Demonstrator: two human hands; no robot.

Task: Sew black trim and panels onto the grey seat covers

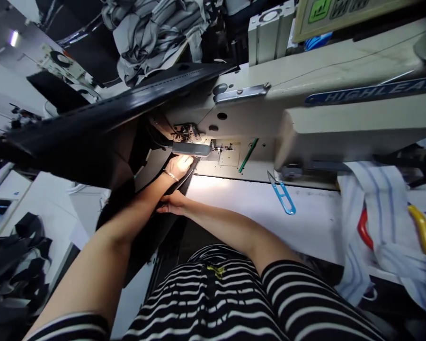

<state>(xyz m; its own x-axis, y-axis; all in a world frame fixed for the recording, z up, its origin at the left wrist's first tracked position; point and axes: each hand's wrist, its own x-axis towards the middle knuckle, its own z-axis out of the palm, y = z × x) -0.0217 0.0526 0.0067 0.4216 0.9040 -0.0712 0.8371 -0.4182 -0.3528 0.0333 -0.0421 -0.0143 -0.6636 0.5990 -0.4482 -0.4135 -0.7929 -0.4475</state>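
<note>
A large black leather-like piece (145,232) with stitched edges runs from beside the needle area down toward my lap. One stiff flap (102,113) of it stands up on the left, against the sewing machine (255,113). My left hand (179,166), a bracelet at its wrist, is closed on the piece's edge next to the lit needle area, just below a grey bar-shaped part (191,149). Closer to me, my right hand (172,202) grips the same piece at its near edge, fingertips partly lost against the dark material.
Blue thread snips (284,196) lie on the white tabletop (230,189). A green stick (248,155) rests on the machine bed. At right hang striped white straps (379,203) near red and yellow handles. Grey fabric pieces (159,33) are heaped behind; dark scraps (17,260) sit at left.
</note>
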